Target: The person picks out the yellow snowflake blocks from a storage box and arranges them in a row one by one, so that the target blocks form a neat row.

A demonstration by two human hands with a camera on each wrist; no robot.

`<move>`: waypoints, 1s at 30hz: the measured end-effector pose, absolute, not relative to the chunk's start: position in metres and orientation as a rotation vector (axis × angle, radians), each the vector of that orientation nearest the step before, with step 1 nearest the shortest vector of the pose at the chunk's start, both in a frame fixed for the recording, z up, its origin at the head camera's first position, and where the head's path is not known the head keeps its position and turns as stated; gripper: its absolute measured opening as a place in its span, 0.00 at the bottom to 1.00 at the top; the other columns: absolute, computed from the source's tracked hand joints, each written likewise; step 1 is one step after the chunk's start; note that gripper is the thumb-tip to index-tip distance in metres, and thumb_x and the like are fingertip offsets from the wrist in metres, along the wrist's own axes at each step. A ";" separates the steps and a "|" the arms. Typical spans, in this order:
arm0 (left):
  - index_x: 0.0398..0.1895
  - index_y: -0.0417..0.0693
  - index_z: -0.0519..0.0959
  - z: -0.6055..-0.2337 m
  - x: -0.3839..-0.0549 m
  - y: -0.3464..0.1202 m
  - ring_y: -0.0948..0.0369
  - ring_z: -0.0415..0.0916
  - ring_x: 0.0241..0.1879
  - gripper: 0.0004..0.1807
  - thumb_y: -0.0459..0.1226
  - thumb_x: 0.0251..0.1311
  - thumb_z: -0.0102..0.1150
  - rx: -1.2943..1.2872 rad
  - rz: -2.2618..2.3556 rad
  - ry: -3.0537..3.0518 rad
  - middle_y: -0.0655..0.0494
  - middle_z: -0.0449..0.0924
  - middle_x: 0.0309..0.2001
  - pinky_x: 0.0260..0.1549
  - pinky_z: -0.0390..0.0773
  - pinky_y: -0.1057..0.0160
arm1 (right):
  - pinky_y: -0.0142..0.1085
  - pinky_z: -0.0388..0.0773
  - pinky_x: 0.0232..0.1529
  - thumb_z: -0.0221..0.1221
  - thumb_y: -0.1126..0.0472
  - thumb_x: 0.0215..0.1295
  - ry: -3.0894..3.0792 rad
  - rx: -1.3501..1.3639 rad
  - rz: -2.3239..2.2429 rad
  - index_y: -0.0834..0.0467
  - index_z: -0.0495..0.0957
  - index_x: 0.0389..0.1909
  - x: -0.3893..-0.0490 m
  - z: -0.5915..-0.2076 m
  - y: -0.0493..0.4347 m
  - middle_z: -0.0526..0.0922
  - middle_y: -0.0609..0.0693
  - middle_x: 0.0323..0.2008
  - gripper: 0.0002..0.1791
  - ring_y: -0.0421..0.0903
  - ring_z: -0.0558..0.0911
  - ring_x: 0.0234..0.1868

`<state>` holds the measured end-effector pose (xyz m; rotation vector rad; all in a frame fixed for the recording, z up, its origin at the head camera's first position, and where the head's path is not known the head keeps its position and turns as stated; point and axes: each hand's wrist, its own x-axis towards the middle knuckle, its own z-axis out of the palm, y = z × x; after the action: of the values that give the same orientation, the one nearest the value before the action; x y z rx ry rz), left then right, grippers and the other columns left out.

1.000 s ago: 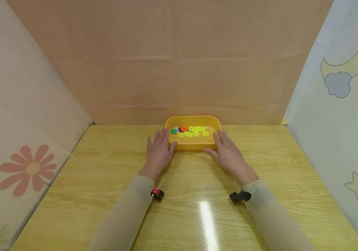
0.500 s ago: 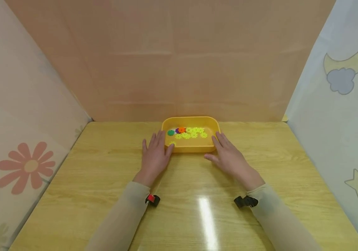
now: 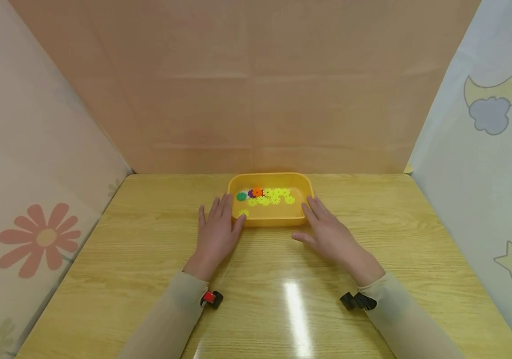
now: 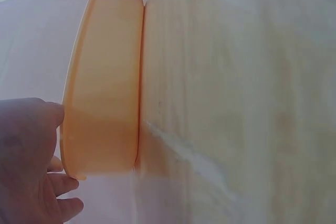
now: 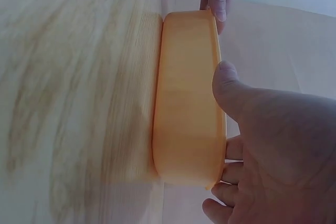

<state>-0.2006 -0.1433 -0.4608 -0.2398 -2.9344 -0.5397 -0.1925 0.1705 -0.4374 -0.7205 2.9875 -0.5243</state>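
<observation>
A shallow yellow plastic tray stands on the table toward the back. Inside it lie several yellow flower-shaped plastic pieces, with an orange piece, a purple one and a green one at the left. My left hand holds the tray's left end, thumb at the near corner of the rim and fingers along the outside. At the opposite end my right hand holds the rim, its thumb against the front side in the right wrist view and the other fingers round the end.
The wood-grain table carries a bright light reflection near the front. A tan sheet closes off the back. Pale printed sheets rise at the left and right. Black wrist straps sit on both sleeves.
The tray, with its pieces, has slid toward me and slightly left, away from the back sheet. Both hands have moved along with it.
</observation>
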 end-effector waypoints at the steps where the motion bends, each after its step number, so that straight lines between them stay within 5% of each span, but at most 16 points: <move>1: 0.91 0.43 0.52 -0.460 -0.199 -0.144 0.44 0.49 0.87 0.44 0.60 0.86 0.44 -0.239 -0.538 -2.934 0.46 0.53 0.88 0.82 0.40 0.28 | 0.64 0.56 0.82 0.62 0.39 0.81 2.991 -0.727 -0.520 0.70 0.53 0.87 -0.191 -0.438 0.170 0.47 0.69 0.87 0.53 0.67 0.46 0.88; 30: 0.90 0.42 0.54 -0.457 -0.159 -0.160 0.45 0.49 0.87 0.44 0.61 0.86 0.45 -0.260 -0.487 -2.953 0.46 0.54 0.88 0.83 0.29 0.32 | 0.62 0.59 0.81 0.64 0.38 0.79 2.998 -0.791 -0.503 0.70 0.56 0.86 -0.152 -0.436 0.164 0.50 0.68 0.87 0.53 0.66 0.50 0.87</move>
<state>-0.1588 -0.1595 -0.4566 -0.2602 -2.9534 -0.4868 -0.1519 0.1644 -0.4364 -0.7913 2.9980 -0.5028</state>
